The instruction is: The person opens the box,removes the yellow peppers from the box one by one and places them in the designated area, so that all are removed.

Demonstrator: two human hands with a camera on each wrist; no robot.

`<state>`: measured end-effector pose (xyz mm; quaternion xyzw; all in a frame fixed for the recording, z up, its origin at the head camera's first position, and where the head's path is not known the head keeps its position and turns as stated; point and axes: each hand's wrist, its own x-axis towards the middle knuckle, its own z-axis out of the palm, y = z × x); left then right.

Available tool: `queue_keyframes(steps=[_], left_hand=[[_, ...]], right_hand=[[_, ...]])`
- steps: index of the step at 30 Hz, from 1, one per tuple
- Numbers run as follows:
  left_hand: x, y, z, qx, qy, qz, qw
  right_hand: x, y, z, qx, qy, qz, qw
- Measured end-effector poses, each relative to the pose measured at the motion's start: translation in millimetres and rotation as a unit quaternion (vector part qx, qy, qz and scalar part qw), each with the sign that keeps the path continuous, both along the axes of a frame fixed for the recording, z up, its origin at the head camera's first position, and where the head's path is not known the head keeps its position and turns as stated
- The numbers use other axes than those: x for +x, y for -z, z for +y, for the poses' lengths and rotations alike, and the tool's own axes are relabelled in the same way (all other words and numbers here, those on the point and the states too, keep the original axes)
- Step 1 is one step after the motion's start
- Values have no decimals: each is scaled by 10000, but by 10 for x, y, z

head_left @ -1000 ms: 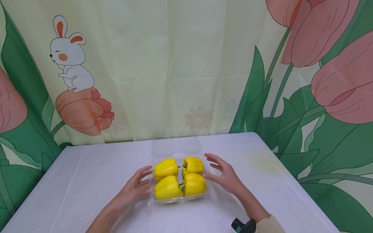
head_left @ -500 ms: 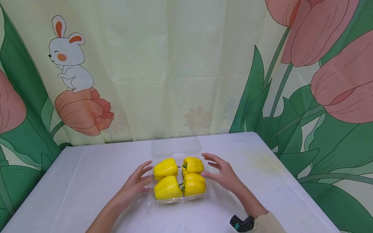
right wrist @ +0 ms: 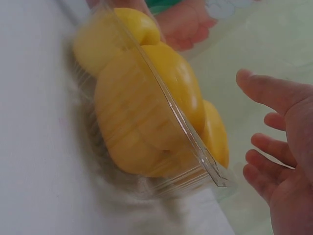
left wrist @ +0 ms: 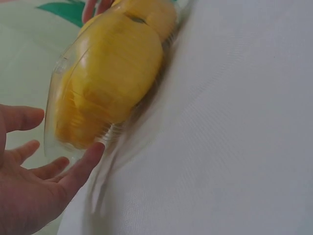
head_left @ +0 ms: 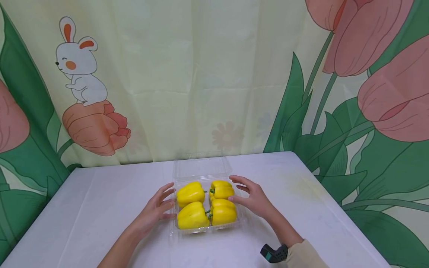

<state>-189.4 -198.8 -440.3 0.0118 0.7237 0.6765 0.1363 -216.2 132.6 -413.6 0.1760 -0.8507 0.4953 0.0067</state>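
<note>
Several yellow bell peppers (head_left: 192, 216) sit in two rows inside a clear plastic clamshell box (head_left: 201, 231), their green stems turned toward the middle. Its hinged lid (head_left: 202, 169) lies folded back behind it. My left hand (head_left: 152, 213) is at the box's left side, fingers spread. In the left wrist view, the left hand's fingertips come close to the box wall; whether they touch is unclear. On the other side my right hand (head_left: 252, 197) has its fingers apart near the right rim. The right wrist view shows a gap between that hand (right wrist: 293, 161) and the box. Neither hand holds anything.
A white-covered table (head_left: 107, 208) carries the box near its middle. Behind the table hangs a pale curtain (head_left: 161, 93) printed with a rabbit and tulips. A black device (head_left: 274, 254) is on the right wrist.
My right hand has shifted slightly left, closer to the box's right rim. My left hand has moved a little up and toward the left side. Box and peppers have stayed put.
</note>
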Motion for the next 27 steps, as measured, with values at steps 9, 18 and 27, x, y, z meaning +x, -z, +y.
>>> queue_keyframes(steps=[9, 18, 27], left_hand=[[-50, 8, 23, -192, -72, -51, 9998], [-97, 21, 22, -142, 18, -76, 9999], [-132, 56, 32, -81, 21, -74, 9999]], right_hand=[[-16, 6, -46, 98, -71, 57, 9999], [-45, 5, -79, 183, -48, 3, 9998], [-93, 22, -102, 222, -160, 105, 9996]])
